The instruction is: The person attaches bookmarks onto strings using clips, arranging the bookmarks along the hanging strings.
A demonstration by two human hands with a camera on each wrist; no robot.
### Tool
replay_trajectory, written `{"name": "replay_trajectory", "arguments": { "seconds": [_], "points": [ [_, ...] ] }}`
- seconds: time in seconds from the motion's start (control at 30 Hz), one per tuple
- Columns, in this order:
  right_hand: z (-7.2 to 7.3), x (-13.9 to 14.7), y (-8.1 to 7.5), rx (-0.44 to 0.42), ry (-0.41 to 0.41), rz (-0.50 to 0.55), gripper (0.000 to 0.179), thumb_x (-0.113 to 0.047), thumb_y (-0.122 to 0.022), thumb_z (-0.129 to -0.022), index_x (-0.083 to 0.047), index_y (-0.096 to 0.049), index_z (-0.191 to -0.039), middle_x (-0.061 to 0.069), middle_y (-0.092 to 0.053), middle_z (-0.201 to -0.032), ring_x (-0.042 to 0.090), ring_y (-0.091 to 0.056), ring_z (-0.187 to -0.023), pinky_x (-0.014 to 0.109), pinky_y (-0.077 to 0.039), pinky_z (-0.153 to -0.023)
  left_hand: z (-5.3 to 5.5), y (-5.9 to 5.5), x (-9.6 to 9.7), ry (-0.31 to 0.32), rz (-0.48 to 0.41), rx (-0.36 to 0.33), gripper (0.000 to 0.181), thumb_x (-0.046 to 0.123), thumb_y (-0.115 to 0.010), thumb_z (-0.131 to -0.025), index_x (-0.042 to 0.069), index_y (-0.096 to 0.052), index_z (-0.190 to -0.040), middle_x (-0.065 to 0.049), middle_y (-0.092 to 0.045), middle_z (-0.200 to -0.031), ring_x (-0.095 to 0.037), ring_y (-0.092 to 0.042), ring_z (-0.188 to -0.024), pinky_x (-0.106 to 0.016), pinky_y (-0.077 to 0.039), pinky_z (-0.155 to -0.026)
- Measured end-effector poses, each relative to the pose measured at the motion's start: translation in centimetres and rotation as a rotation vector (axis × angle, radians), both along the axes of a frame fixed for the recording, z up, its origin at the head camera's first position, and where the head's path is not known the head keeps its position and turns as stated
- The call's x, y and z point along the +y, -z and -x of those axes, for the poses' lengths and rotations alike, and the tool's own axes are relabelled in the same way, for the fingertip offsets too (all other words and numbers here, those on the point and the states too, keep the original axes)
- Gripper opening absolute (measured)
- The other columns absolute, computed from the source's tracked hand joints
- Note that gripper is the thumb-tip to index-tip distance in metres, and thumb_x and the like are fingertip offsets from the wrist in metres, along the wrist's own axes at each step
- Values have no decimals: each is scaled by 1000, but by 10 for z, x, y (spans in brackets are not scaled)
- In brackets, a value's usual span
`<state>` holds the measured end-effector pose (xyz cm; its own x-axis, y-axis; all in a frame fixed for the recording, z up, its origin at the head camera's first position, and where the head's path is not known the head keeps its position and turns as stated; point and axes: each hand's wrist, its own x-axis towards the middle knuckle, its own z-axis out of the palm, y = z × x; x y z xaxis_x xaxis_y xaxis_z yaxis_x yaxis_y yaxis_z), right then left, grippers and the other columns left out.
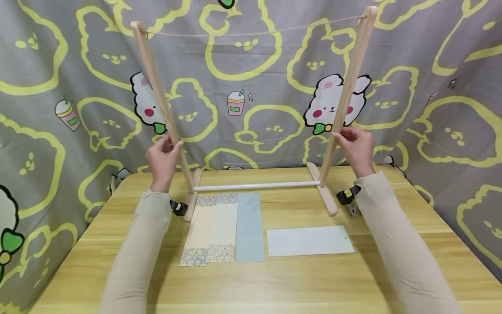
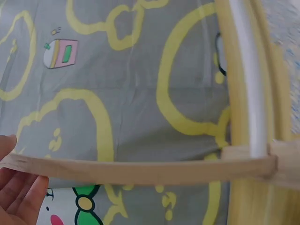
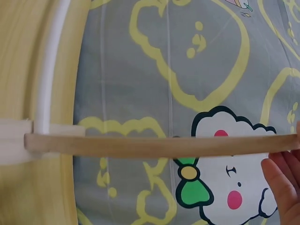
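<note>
A wooden rack stands on the table, with a left post (image 1: pixel 157 87), a right post (image 1: pixel 350 87), a string (image 1: pixel 251 34) tied between their tops and a white rod (image 1: pixel 256 186) joining them low down. My left hand (image 1: pixel 162 159) pinches the left post below its middle, thumb in front and fingers behind. At about the same height my right hand (image 1: pixel 357 148) pinches the right post. In the left wrist view the fingers (image 2: pixel 23 199) lie along the wooden post (image 2: pixel 140 172); the right wrist view shows the other post (image 3: pixel 159 146) between thumb and fingers (image 3: pixel 280 185).
Two lace-patterned cream paper strips (image 1: pixel 211 229) and a blue-grey strip (image 1: pixel 249 229) lie side by side in front of the rod. A pale strip (image 1: pixel 310 241) with a small hole lies crosswise to their right. Behind the table (image 1: pixel 219 288) hangs a grey patterned curtain (image 1: pixel 255 148).
</note>
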<state>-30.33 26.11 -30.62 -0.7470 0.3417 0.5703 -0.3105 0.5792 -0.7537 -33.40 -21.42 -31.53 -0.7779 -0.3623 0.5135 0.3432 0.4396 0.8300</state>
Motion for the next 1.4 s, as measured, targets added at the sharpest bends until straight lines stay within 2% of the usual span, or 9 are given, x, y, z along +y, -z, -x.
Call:
{"name": "replay_trajectory", "arguments": {
  "seconds": [0.13,0.37,0.67,0.77,0.87,1.07,1.1,1.3,1.4],
  "points": [
    [-7,5,3,-25,-36,-43,36,-27,-72,-84,2,-70,-105,22,-69,-99,-16,-54,-69,6,-46,-63,-10,5,-7,29,88,-37,38,30,-70,-85,9,-67,-117,-10,-68,-110,-15,-65,-93,-26,-53,-81],
    [-27,24,16,-137,-65,-152,43,-34,-68,-86,2,-68,-110,23,-67,-105,-20,-50,-70,4,-42,-61,-20,16,-18,57,244,-47,37,25,-69,-87,8,-65,-119,-9,-69,-108,-16,-65,-90,-12,-48,-70],
    [-54,48,42,-192,-82,-259,37,-27,-66,-89,4,-67,-110,23,-67,-103,-22,-46,-73,2,-40,-63,-34,33,-25,114,297,-109,42,25,-69,-87,10,-61,-125,-8,-66,-115,-24,-66,-93,-22,-53,-73],
    [-63,55,48,-217,-76,-278,38,-30,-64,-90,2,-67,-111,23,-67,-103,-22,-45,-74,2,-40,-63,-41,37,-25,141,325,-139,43,26,-68,-88,9,-60,-126,-8,-65,-118,-24,-65,-95,-28,-54,-76],
    [-70,62,54,-235,-80,-278,37,-30,-63,-90,2,-67,-110,23,-67,-104,-22,-46,-74,3,-41,-63,-50,40,-25,175,341,-163,45,27,-67,-88,7,-58,-128,-10,-63,-121,-24,-64,-98,-33,-54,-79],
    [-79,77,69,-222,-118,-262,32,-25,-65,-90,2,-68,-106,22,-67,-99,-16,-53,-73,5,-43,-64,-63,48,-23,226,366,-160,42,19,-68,-88,3,-59,-126,-15,-64,-118,-29,-65,-97,-37,-54,-76],
    [-79,80,72,-232,-126,-220,30,-24,-67,-88,1,-69,-105,19,-69,-98,-14,-54,-73,5,-42,-63,-65,49,-23,237,368,-160,42,18,-68,-88,2,-59,-125,-16,-63,-119,-30,-65,-97,-37,-54,-76],
    [-89,90,77,-321,-137,-232,37,-31,-65,-89,-1,-67,-110,17,-69,-102,-15,-54,-75,5,-41,-63,-78,58,-20,291,382,-204,43,17,-68,-87,-3,-58,-124,-19,-59,-124,-35,-62,-103,-41,-53,-79],
    [-95,93,75,-336,-137,-288,40,-33,-64,-90,0,-66,-112,13,-70,-100,-16,-53,-76,5,-42,-64,-86,60,-19,305,393,-238,45,17,-69,-87,-3,-57,-125,-20,-58,-126,-37,-60,-106,-41,-54,-79]
  ]
}}
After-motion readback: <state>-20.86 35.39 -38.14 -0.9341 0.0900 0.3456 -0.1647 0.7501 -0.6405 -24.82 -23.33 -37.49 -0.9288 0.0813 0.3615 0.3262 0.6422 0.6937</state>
